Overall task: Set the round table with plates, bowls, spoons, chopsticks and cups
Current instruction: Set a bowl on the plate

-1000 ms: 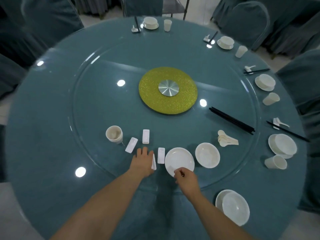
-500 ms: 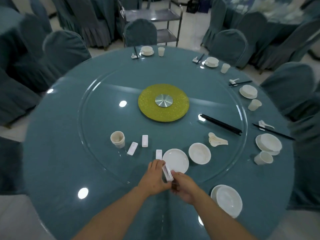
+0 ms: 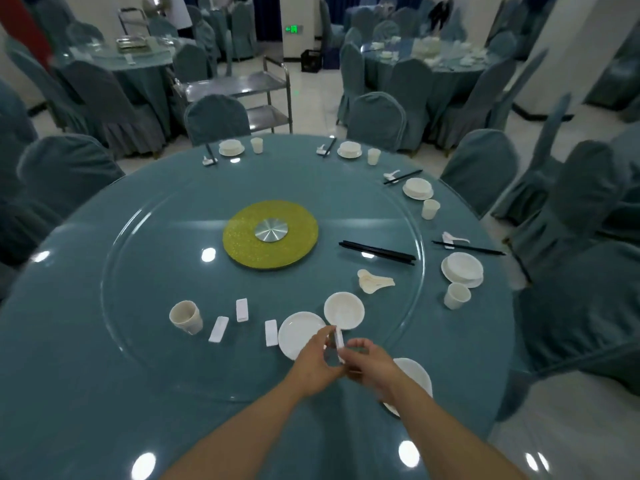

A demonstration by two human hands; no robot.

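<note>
Chopstick rest, small, white, oblong, pinched upright between both hands above the near edge of the round table, just in front of the plate. Left hand curled, fingertips closed on the rest's left side; right hand curled, fingertips closed on its right side. Left of the plate: three more rests flat on the glass, then a cup stack. Right of the plate and beyond it: bowl, spoons, black chopsticks. Near right of the plate, under the right wrist: plate with bowl, partly hidden.
</note>
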